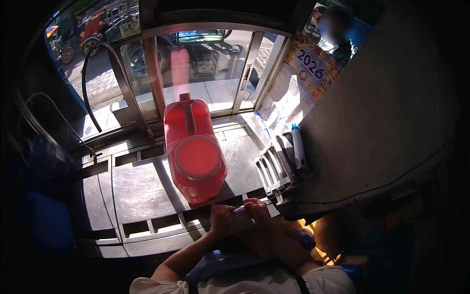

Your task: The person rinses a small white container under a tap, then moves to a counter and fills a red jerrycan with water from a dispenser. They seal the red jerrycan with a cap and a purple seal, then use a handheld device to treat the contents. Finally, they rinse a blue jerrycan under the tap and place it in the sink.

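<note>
Both my hands meet just beyond my body, at the near edge of a stainless steel counter (147, 183). Between them is a small white and purple item (239, 210), too small to identify. My left hand (221, 219) pinches its left end, and the fingers of my right hand (257, 210) grip its right end. Directly beyond my hands stands a large red translucent plastic jug (194, 147) with a handle, a round lid facing up and a capped spout towards the window.
A metal rack (271, 172) and a white bottle with a blue top (298, 147) are at the right, below a wall calendar (293, 81). Rectangular slots line the counter's edges. Beyond stands a framed glass window (205, 73); a person (336, 36) is at the upper right.
</note>
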Motion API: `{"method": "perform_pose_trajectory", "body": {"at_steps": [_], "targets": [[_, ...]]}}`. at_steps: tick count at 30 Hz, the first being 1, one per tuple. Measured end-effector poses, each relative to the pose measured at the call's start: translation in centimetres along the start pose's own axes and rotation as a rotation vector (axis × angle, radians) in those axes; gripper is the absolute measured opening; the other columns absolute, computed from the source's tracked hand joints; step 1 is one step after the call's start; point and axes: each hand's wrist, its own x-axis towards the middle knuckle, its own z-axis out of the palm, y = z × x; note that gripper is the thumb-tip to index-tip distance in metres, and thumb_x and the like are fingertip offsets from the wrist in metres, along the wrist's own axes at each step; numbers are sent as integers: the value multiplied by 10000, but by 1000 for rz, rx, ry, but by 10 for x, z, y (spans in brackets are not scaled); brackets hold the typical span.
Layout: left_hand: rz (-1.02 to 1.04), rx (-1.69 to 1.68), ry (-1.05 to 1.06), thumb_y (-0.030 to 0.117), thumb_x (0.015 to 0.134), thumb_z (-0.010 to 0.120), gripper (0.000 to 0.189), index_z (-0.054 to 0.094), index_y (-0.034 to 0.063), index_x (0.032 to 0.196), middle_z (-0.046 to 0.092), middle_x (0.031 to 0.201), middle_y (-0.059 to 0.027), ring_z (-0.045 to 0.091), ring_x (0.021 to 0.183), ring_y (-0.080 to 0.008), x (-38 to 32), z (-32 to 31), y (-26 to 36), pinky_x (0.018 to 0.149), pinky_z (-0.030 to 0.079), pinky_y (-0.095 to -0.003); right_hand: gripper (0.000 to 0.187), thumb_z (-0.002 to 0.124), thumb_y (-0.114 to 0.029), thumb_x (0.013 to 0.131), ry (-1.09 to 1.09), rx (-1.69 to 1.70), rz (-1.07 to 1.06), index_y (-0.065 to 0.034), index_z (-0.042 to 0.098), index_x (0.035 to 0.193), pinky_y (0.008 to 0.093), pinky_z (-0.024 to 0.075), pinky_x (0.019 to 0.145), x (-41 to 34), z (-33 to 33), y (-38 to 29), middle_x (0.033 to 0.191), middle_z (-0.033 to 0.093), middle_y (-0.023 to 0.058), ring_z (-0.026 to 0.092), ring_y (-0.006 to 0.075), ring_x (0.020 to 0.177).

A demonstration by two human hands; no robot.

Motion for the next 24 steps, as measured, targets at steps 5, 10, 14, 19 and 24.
{"method": "perform_pose_trajectory", "body": {"at_steps": [5,10,14,19,24], "targets": [[-704,-623,-192,196,814,746,198,723,28,917,690,792,-22,611,706,-102,1,4,-32,667,475,-266,326,787,-250,810,-122,-220,-139,-47,671,1038,247,529,695,4,4,-9,899,686,57,649,116,727],[-749,-781,-266,231,827,756,229,725,28,928,667,794,6,574,694,-60,3,-5,-35,631,448,-236,286,796,-132,784,-261,-139,-220,-2,684,1013,272,548,731,8,8,-3,882,703,80,670,140,766],[-689,-765,-293,249,839,754,241,723,27,928,657,799,9,560,686,-58,5,-11,-28,627,436,-226,254,784,-64,761,-215,-201,-255,39,692,974,291,560,723,10,6,-7,842,712,108,681,162,755],[-686,-945,-197,252,863,735,271,713,1,964,684,842,-21,608,734,-84,13,-13,-28,668,476,-246,279,773,-63,769,-182,-289,-333,62,685,1002,279,556,694,2,12,-28,831,717,121,683,161,738],[-715,-859,-175,243,866,731,286,706,-6,1004,712,906,-60,653,810,-113,21,-17,-24,726,509,-258,336,785,-115,793,-248,-308,-283,57,671,1058,265,538,717,-3,14,-50,868,718,111,675,144,784]]}}
